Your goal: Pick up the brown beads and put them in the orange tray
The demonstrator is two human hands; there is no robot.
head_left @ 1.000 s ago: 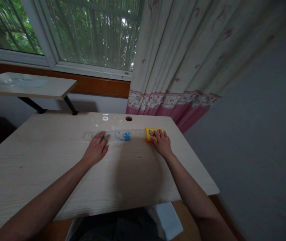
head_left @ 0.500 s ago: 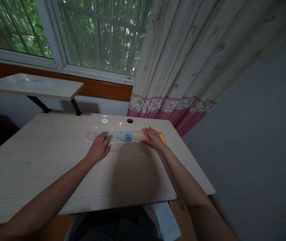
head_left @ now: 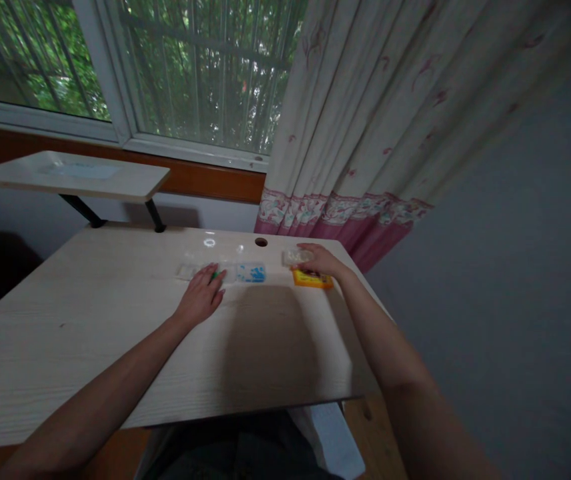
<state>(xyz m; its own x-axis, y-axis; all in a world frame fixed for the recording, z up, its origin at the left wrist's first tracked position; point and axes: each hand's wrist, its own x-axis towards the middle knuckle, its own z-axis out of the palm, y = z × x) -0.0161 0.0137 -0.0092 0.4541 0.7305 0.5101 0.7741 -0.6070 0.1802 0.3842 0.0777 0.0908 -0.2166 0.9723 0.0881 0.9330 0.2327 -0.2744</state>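
A row of small clear boxes lies near the desk's far edge, among them one with blue pieces (head_left: pixel 251 272) and a pale box (head_left: pixel 187 271) at the left end. My left hand (head_left: pixel 201 295) lies flat on the row, over a box with green pieces (head_left: pixel 213 273). My right hand (head_left: pixel 319 261) holds a small clear box with whitish pieces (head_left: pixel 294 256), lifted just above a yellow box (head_left: pixel 312 279) at the row's right end.
The light wooden desk (head_left: pixel 115 333) has a round cable hole (head_left: pixel 261 242) near its back edge. A raised shelf (head_left: pixel 75 175) stands at the back left under the window. A flowered curtain (head_left: pixel 365 133) hangs at the back right, beside a grey wall.
My right hand left the yellow box, reached left to the clear whitish box, and has carried it right and back, away from the row. My left hand has stayed put.
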